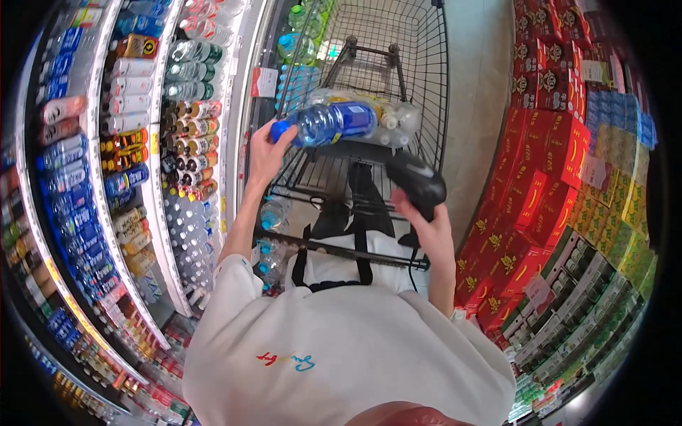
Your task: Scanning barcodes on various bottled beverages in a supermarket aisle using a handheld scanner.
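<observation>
My left hand [272,146] grips a large clear plastic bottle [327,123] by its blue cap; the bottle has a blue label and lies nearly level over the shopping cart. In my right hand [429,226] is a black handheld barcode scanner [416,180], its head raised towards the bottle's base, apart from it. Below and behind the bottle, several bottles with white caps [393,139] rest in the cart's wire basket [437,69]. The cart's handle bar [341,249] runs across close to my body.
Refrigerated shelves [160,133] full of drink bottles stand close on the left. Large water bottles [272,213] stand low beside the cart. Red drink cartons [511,213] are stacked at the right, with green packs [581,298] nearby. Tiled floor [471,80] runs between cart and cartons.
</observation>
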{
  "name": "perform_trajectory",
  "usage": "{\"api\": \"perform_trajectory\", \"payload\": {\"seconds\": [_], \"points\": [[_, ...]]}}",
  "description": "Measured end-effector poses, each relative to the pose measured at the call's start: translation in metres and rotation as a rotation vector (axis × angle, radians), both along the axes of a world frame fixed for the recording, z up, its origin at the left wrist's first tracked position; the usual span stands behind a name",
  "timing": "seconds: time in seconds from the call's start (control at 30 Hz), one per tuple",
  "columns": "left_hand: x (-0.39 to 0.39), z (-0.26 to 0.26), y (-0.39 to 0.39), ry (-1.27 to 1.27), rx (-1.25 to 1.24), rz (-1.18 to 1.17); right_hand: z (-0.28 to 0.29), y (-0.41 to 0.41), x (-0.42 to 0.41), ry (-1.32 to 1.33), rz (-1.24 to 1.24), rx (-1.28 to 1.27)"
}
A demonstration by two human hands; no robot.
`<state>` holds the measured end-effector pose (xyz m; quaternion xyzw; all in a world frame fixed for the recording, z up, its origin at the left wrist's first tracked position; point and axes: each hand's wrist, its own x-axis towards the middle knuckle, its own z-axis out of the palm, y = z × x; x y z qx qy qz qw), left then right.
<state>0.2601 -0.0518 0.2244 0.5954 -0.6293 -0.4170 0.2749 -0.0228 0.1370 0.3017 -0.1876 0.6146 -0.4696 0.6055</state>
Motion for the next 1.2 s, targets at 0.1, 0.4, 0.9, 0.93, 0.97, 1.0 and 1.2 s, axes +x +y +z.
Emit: {"api": "perform_trajectory", "payload": {"seconds": [0.1, 0.4, 0.9, 0.93, 0.97, 1.0, 1.2], "points": [[0.044, 0.030, 0.054, 0.295, 0.238, 0.166, 0.002, -0.008, 0.017, 0.190, -0.006, -0.059], [0.134, 0.099, 0.213, 0.397, 0.075, 0.457, 0.012, 0.021, 0.112, 0.235, 0.233, 0.050], [0.249, 0.131, 0.337, 0.947, -0.369, 0.601, 0.089, 0.078, 0.292, 0.030, 0.627, -0.249], [0.262, 0.118, 0.341, 0.973, -0.371, 0.639, 0.091, 0.085, 0.298, 0.035, 0.688, -0.296], [0.274, 0.104, 0.346, 0.999, -0.372, 0.676, 0.094, 0.090, 0.304, 0.040, 0.748, -0.342], [0.283, 0.094, 0.352, 0.945, -0.370, 0.717, 0.099, 0.096, 0.311, -0.014, 0.758, -0.346], [0.301, 0.057, 0.362, 1.772, -0.094, 0.785, 0.128, 0.096, 0.343, -0.115, 1.046, -0.270]]}}
